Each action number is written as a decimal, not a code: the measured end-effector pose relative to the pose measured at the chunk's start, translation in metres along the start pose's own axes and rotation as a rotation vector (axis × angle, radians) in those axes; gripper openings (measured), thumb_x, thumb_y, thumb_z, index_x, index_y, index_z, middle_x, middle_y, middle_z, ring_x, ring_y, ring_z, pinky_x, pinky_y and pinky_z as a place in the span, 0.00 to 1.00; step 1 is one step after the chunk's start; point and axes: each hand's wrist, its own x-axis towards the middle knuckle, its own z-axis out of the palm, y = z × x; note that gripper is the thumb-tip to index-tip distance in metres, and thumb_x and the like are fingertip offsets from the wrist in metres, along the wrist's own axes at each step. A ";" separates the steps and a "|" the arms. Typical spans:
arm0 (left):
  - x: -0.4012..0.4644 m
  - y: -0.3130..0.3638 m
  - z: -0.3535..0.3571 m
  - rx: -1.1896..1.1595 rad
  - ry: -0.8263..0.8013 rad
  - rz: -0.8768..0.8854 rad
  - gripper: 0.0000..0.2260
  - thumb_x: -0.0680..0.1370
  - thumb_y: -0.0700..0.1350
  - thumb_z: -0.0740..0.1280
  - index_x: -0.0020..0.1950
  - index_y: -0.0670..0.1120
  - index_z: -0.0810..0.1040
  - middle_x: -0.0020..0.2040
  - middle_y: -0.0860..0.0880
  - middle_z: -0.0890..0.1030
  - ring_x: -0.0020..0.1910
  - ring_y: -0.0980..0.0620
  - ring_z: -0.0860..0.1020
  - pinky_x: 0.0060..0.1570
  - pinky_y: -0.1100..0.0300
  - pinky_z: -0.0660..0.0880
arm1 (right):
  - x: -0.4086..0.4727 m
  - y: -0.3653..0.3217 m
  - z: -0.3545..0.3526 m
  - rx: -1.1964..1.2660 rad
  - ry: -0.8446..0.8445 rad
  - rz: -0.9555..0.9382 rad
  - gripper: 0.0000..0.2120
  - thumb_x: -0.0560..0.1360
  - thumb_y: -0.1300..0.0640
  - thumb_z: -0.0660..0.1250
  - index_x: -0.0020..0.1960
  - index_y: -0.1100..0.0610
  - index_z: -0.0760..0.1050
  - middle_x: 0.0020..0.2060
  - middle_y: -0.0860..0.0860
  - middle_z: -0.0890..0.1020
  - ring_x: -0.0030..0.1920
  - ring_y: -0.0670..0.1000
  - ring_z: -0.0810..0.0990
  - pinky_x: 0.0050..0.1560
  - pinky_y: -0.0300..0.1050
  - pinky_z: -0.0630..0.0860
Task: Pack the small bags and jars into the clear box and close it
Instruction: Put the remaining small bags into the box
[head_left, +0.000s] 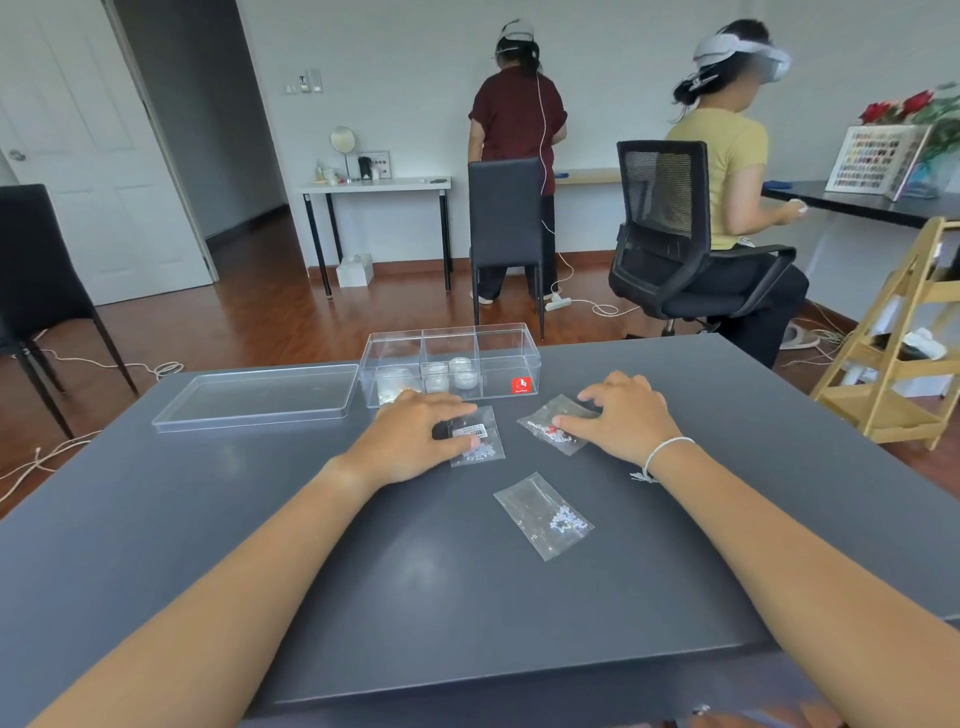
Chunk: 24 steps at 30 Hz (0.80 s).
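A clear box (506, 358) with three compartments stands open at the table's far edge; small jars (460, 371) sit in its left and middle compartments. Its clear lid (260, 397) lies flat to the left. My left hand (410, 436) rests on a small bag with a barcode label (480, 439), thumb and fingers pinching its left edge. My right hand (621, 415) presses on a second small bag with red and white beads (545, 428), fingers spread over it. A third small bag of pale beads (543, 517) lies free, nearer to me.
The grey table (363, 571) fills the foreground. Beyond it stand a black chair (506, 228), an office chair (670, 234) with a seated person, another person standing at a white desk (374, 187), and a wooden rack (898, 353) at right.
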 end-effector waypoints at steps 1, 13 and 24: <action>0.000 0.000 0.000 0.025 -0.016 -0.005 0.21 0.74 0.57 0.64 0.66 0.55 0.70 0.69 0.53 0.71 0.66 0.46 0.65 0.66 0.52 0.59 | 0.000 -0.001 0.000 0.011 -0.002 -0.003 0.24 0.69 0.36 0.62 0.58 0.51 0.75 0.58 0.54 0.75 0.62 0.58 0.68 0.61 0.56 0.67; 0.006 0.003 -0.002 -0.352 0.047 -0.131 0.20 0.73 0.46 0.69 0.64 0.52 0.73 0.48 0.53 0.72 0.44 0.60 0.72 0.52 0.66 0.65 | -0.006 -0.008 -0.005 0.244 0.044 -0.020 0.03 0.73 0.53 0.64 0.45 0.49 0.71 0.50 0.53 0.80 0.53 0.56 0.74 0.56 0.53 0.70; 0.032 0.022 -0.050 -0.684 0.243 -0.151 0.08 0.73 0.39 0.68 0.51 0.48 0.81 0.41 0.50 0.79 0.37 0.58 0.73 0.36 0.72 0.72 | 0.007 0.000 -0.015 0.721 0.169 -0.041 0.03 0.71 0.55 0.68 0.44 0.50 0.76 0.45 0.50 0.79 0.45 0.50 0.76 0.39 0.34 0.68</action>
